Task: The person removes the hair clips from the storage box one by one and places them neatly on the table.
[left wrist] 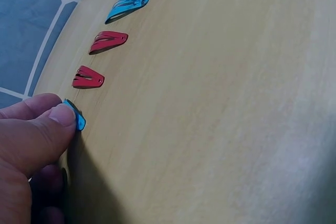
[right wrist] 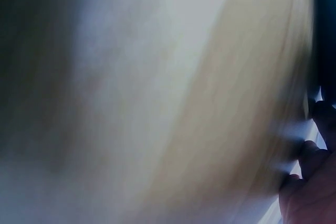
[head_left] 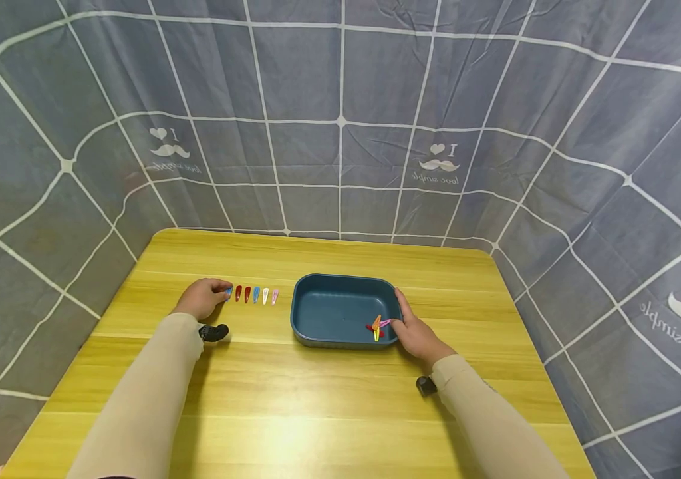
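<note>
My left hand (head_left: 199, 299) pinches a blue snap hair clip (left wrist: 80, 120) between thumb and fingertips, at the left end of a row of clips. Beside it lie a red clip (left wrist: 89, 78), another red clip (left wrist: 109, 41), a blue clip (left wrist: 126, 8), a white clip (head_left: 265, 295) and a pink clip (head_left: 275, 297). My right hand (head_left: 419, 334) grips the right end of a dark blue plastic box (head_left: 331, 344), thumb over the rim and fingers along the outside. Inside, near that thumb, several clips lie crossed, among them an orange clip (head_left: 376, 322) and a yellow clip (head_left: 376, 334).
Box and clips stand on a yellow wood-grain table (head_left: 269, 399). A grey checked curtain (head_left: 310, 153) rises behind the table's far edge and along both sides. Black camera mounts sit at both wrists.
</note>
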`<action>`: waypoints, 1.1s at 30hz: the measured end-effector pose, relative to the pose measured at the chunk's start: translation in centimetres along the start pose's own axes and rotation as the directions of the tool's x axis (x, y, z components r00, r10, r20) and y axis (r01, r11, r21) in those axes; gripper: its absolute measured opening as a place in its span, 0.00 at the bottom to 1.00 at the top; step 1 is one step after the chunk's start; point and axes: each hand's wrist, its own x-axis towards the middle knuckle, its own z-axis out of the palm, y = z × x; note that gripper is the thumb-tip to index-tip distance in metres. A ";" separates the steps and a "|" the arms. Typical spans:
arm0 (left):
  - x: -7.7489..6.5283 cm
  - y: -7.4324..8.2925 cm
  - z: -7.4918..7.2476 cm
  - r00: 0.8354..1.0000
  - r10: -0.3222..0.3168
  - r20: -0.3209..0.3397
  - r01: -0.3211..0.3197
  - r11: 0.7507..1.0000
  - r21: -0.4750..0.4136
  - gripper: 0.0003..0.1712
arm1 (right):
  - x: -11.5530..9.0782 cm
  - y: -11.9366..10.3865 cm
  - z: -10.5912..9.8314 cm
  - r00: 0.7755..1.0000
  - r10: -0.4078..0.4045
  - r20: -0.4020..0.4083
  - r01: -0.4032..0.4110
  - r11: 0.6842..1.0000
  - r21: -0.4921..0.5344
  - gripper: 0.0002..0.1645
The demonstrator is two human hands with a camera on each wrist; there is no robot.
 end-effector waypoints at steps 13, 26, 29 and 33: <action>0.2 -0.6 -0.3 1.000 0.016 0.007 -0.016 1.000 -0.009 0.24 | -0.1 -0.2 0.0 1.000 0.004 -0.014 -0.004 1.000 0.014 0.46; -0.3 0.4 -1.1 0.990 0.061 -0.126 -0.079 0.987 -0.142 0.32 | -0.1 0.0 0.2 1.000 -0.021 -0.018 0.020 1.000 -0.009 0.45; -0.6 2.4 -1.5 0.985 0.093 -0.147 -0.115 0.982 -0.149 0.33 | -0.1 0.0 0.1 1.000 -0.021 -0.019 0.020 1.000 -0.011 0.45; -0.7 5.3 -1.3 0.981 0.135 -0.140 -0.160 0.970 -0.182 0.33 | -0.2 0.0 0.1 1.000 -0.022 -0.022 0.022 1.000 -0.010 0.45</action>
